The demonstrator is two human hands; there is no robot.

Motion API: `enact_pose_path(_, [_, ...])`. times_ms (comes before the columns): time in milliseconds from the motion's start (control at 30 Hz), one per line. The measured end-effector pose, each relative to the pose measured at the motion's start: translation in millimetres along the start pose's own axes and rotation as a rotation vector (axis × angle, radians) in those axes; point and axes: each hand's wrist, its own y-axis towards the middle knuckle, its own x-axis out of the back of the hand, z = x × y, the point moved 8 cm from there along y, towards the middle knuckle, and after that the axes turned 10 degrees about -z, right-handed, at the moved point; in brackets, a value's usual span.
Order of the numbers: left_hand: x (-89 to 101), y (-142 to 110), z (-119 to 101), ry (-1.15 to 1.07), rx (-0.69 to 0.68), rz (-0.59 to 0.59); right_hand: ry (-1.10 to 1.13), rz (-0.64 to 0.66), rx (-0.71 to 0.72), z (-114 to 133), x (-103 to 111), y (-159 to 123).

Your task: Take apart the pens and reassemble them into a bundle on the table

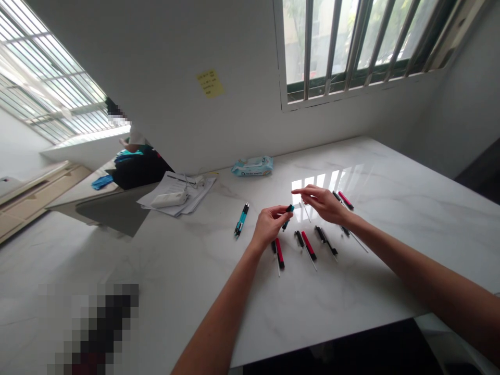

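My left hand point(271, 224) is closed in a pinch around a black-and-teal pen part point(289, 208). Just to its right hovers my right hand point(318, 202), its index finger stretched out towards the left hand and the others partly bent; I see nothing held in it. A thin white refill point(305, 212) shows beneath the right hand. Red-and-black pen barrels point(308, 245) lie below the hands with black parts and thin refills beside them. A black clip-like pen part point(326, 240) lies to their right. More pen pieces point(346, 200) are partly behind my right wrist.
Two teal-and-black pens point(241, 221) lie left of my hands. A wet-wipes pack point(253, 166) rests by the wall, with papers point(182, 192) and a white device point(170, 199) further left. Another person's hand point(130, 146) is beyond the partition. A barred window point(351, 47) is above the table.
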Motion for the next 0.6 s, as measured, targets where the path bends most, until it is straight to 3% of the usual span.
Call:
enact_pose_path(367, [-0.5, -2, -3, 0.036, -0.012, 0.007, 0.123, 0.026, 0.042, 2, -7, -3])
enact_pose_path(600, [-0.1, -2, -2, 0.034, -0.006, 0.006, 0.281, 0.082, -0.126, -18, -6, -2])
